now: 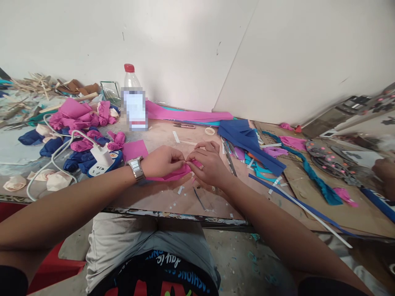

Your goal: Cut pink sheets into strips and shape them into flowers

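Both my hands meet over the front part of the table [129, 201], pinching a piece of pink crepe paper [169, 176]. My left hand [163, 161], with a metal watch [135, 168] on the wrist, grips its upper edge between thumb and forefinger. From the other side my right hand [208, 163] pinches the same edge, fingertips touching those of the left. The paper hangs below the left fingers and is partly hidden by them. A flat pink square [135, 150] lies just behind the left wrist.
Pink and blue paper rosettes [77, 115], a power strip [105, 164] and white cable lie left. A red-capped bottle [131, 78] stands behind a phone [135, 109]. Right are blue paper strips [249, 144], a white stick [314, 216] and another person's hand [384, 168].
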A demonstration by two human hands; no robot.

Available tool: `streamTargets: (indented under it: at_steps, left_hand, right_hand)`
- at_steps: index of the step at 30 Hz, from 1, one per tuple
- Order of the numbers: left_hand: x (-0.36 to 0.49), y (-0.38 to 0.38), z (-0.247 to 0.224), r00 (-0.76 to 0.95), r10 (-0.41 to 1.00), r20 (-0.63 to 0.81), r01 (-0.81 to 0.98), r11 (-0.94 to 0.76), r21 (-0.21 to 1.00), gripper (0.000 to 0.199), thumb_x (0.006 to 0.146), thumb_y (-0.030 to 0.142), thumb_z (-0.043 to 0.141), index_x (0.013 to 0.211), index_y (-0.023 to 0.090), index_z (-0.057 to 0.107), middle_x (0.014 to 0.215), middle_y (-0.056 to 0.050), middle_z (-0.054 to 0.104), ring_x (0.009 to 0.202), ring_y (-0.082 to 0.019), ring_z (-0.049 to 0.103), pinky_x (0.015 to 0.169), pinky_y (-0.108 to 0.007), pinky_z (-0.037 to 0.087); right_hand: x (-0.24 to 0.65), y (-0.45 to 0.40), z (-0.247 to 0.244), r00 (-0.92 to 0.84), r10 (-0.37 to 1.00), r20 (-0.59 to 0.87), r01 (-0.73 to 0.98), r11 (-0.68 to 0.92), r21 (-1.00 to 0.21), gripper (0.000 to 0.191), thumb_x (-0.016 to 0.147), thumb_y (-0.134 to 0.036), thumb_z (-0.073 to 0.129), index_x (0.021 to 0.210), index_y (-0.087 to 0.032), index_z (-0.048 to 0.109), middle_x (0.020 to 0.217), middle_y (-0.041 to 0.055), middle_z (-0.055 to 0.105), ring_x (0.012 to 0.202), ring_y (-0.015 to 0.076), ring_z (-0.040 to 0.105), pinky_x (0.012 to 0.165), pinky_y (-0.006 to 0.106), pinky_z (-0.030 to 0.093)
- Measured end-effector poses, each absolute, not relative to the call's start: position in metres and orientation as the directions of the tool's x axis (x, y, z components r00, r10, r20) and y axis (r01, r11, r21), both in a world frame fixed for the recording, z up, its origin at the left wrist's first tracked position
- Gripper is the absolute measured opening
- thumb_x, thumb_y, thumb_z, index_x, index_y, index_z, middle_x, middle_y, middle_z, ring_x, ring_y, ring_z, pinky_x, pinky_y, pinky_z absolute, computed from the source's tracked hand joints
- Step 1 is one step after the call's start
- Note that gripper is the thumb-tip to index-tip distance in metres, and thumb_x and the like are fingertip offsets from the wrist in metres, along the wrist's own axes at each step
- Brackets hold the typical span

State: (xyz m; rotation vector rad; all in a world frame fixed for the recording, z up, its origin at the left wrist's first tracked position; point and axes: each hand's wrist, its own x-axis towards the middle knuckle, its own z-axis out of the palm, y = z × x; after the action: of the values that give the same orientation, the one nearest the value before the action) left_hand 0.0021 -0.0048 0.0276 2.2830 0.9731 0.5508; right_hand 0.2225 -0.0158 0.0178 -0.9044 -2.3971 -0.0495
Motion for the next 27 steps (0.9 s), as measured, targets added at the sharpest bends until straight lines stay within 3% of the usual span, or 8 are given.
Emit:
streamTargets:
  at_steps: [7,13,21,27]
  left_hand:
    - [0.0037,-0.0075,0.0273,0.639,0.733,0.234,0.63,-0.673,0.388,0.029,0.094,0.032,0.051,0.084,0.018,0.074,0.068,-0.002,0.068,0.057,-0.012,0.05,0.059,-0.027,0.029]
    - [0.0027,-0.0065,0.0266,0.713,0.657,0.246,0.619,-0.754,0.219,0.031,0.099,0.031,0.046,0.088,0.018,0.072,0.076,-0.005,0.072,0.062,-0.015,0.058,0.059,-0.028,0.028]
    - [0.0017,-0.007,0.027,0.733,0.638,0.238,0.612,-0.77,0.179,0.034,0.103,0.035,0.042,0.095,0.021,0.073,0.084,-0.004,0.076,0.068,-0.016,0.064,0.06,-0.028,0.031]
    - [0.0002,-0.0026,0.0235,0.701,0.667,0.252,0.614,-0.744,0.262,0.036,0.103,0.036,0.044,0.093,0.022,0.076,0.086,-0.004,0.077,0.066,-0.016,0.064,0.061,-0.028,0.033]
  right_hand:
    - [0.22,-0.0174,0.0165,-0.61,0.616,0.498,0.618,0.763,-0.187,0.008,0.096,-0.024,0.057,0.093,-0.022,0.063,0.101,0.0053,0.071,0.116,0.0287,0.048,0.105,0.049,0.03]
    - [0.2187,-0.0191,0.0181,-0.621,0.628,0.47,0.601,0.766,-0.229,0.011,0.098,-0.02,0.051,0.09,-0.022,0.058,0.109,0.0046,0.069,0.119,0.0268,0.047,0.11,0.05,0.029]
    - [0.2165,-0.0209,0.0212,-0.618,0.644,0.451,0.586,0.76,-0.283,0.012,0.096,-0.019,0.049,0.089,-0.022,0.057,0.11,0.006,0.068,0.124,0.0271,0.045,0.111,0.05,0.03]
    - [0.2205,-0.0169,0.0169,-0.577,0.656,0.487,0.608,0.743,-0.281,0.007,0.093,-0.024,0.058,0.087,-0.024,0.062,0.108,0.004,0.07,0.126,0.0278,0.046,0.114,0.052,0.026]
